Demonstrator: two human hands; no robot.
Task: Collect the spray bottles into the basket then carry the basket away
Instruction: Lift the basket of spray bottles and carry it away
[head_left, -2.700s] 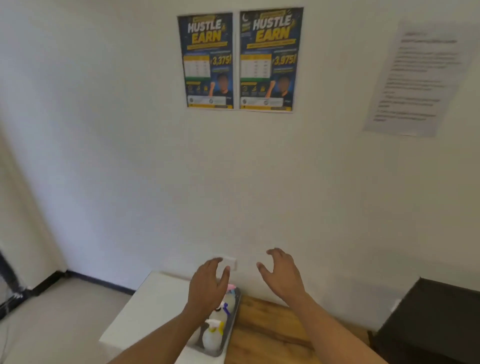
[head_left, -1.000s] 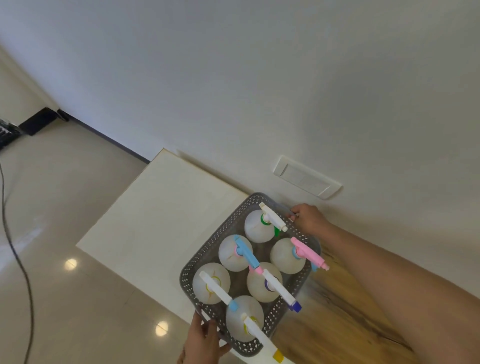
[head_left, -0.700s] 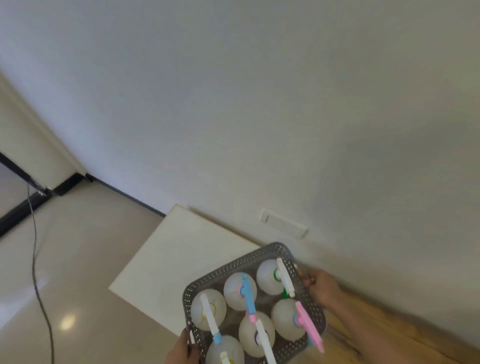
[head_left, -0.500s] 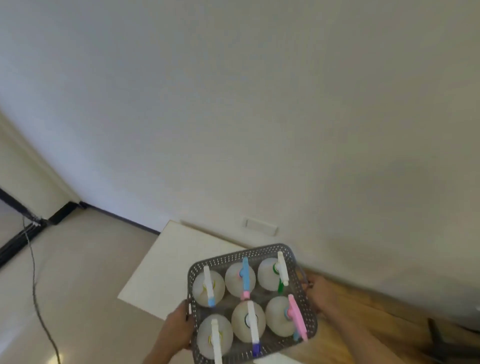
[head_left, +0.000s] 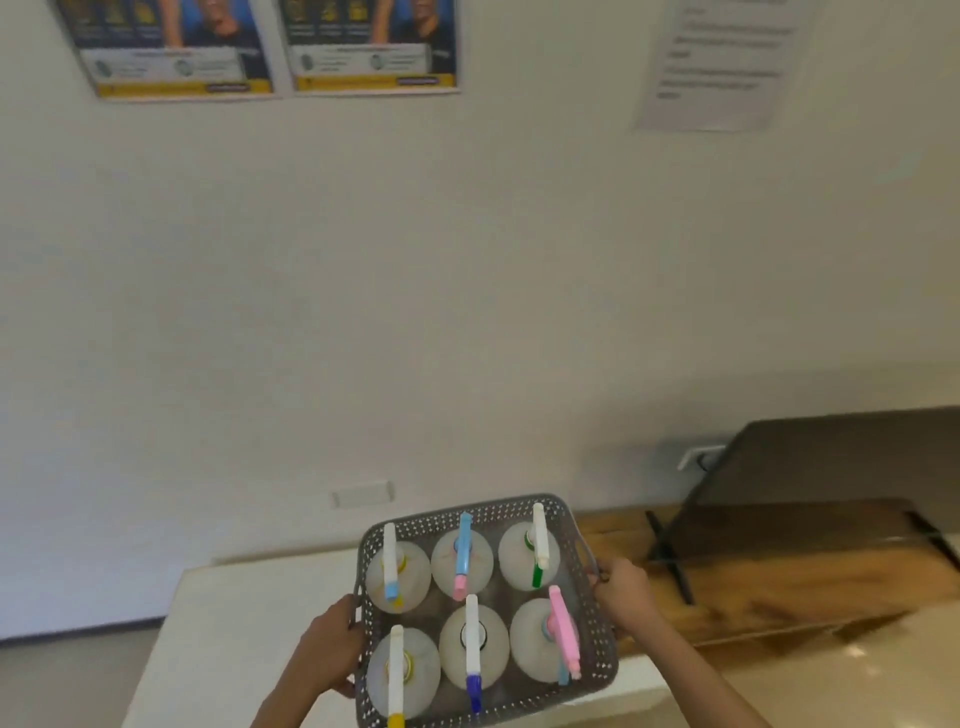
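Lifted since the earlier frame, when one short end sat at the white table's near edge: grey perforated basket (head_left: 597, 670), now squared to the body and level, long axis running away from the chest toward the wall. Left to right: white table (head_left: 234, 623) below and to the left; left hand (head_left: 332, 647) curled closed on the handle of the left long side, thumb over the rim; six spray bottles (head_left: 472, 644) upright inside in two rows of three, nozzles lying roughly parallel to the long axis, tips coloured yellow, blue, pink, purple and green; right hand (head_left: 621, 584) closed around the handle loop on the right long side, set slightly farther forward than the left; wooden bench (head_left: 779, 582) and dark panel (head_left: 831, 457) beyond, against the wall. Basket centred between the two hands, neither nearer than the other by much. Clearance under the basket not resolvable from this angle, though apparently off the surface. Collection judged complete; carrying judged the remaining step. Load top-heavy, so a level hold on both handles likely needed while turning away from the wall.
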